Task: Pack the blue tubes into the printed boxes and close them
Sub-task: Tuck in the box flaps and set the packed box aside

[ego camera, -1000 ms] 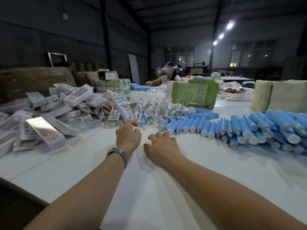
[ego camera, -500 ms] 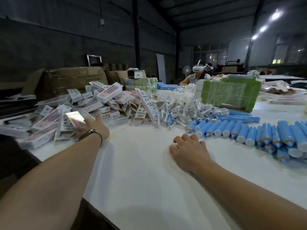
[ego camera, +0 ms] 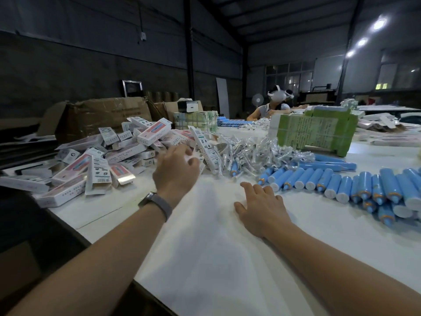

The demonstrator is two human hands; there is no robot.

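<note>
The person is working at a white bench (ego camera: 205, 258) with both forearms extended over it. The left hand (ego camera: 175, 169) is hovering at the near edge of the heap of printed boxes (ego camera: 102, 160), its fingers (ego camera: 193, 161) loosely curled and reaching toward a white box end; whether they are already gripping anything cannot be told, as the hand is blurred and covering the contact. The right hand (ego camera: 262, 208) is lying on the bench surface, fingers relaxed and holding nothing, just short of the row of blue tubes (ego camera: 341, 183), which is running along the bench to the right, with more tubes stacked at the far right edge. A tangle of small clear-wrapped items (ego camera: 246, 149) is sitting between the boxes and the tubes, and a green carton (ego camera: 314, 131) is standing behind it. In judgement, the boxes are looking like light, thin card that will be crushing easily if squeezed across the broad faces; taking one by its long narrow edges near an end flap appears safest. The tubes are appearing light, smooth and round, likely to be rolling and slipping, with soft bodies; gripping at mid-body, cap end leading, is seeming the surest hold. No tube is yet being boxed; box selection appears to be the step in hand.
</note>
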